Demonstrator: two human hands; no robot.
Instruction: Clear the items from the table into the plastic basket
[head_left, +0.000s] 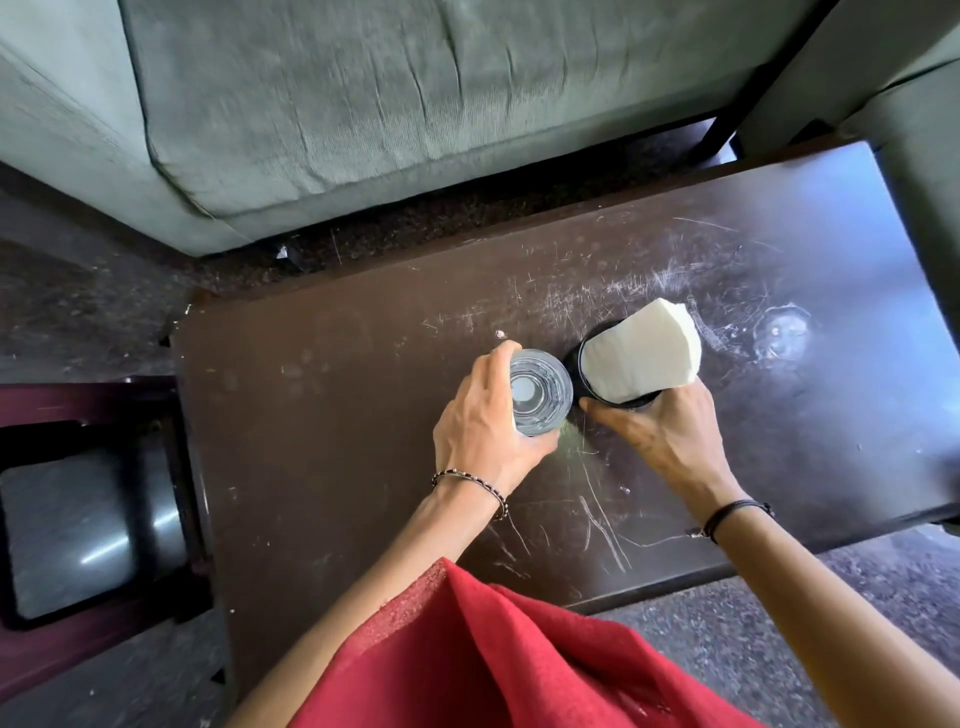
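A clear drinking glass (540, 392) stands upright on the scratched dark brown table (337, 415), near its middle. My left hand (480, 431) grips the glass from its left side, fingers and thumb curled round the wall. Right beside it is a black round holder (576, 358) stuffed with white paper napkins (641, 353). My right hand (660, 431) holds the holder's near side, thumb along its rim. The plastic basket is not recognisable in this view.
A grey-green sofa (363, 104) runs along the far side of the table. A dark purple stool or side table (88, 519) with a glossy top sits at the left. Red cloth (493, 649) hangs below my arms. Dark speckled floor surrounds the table.
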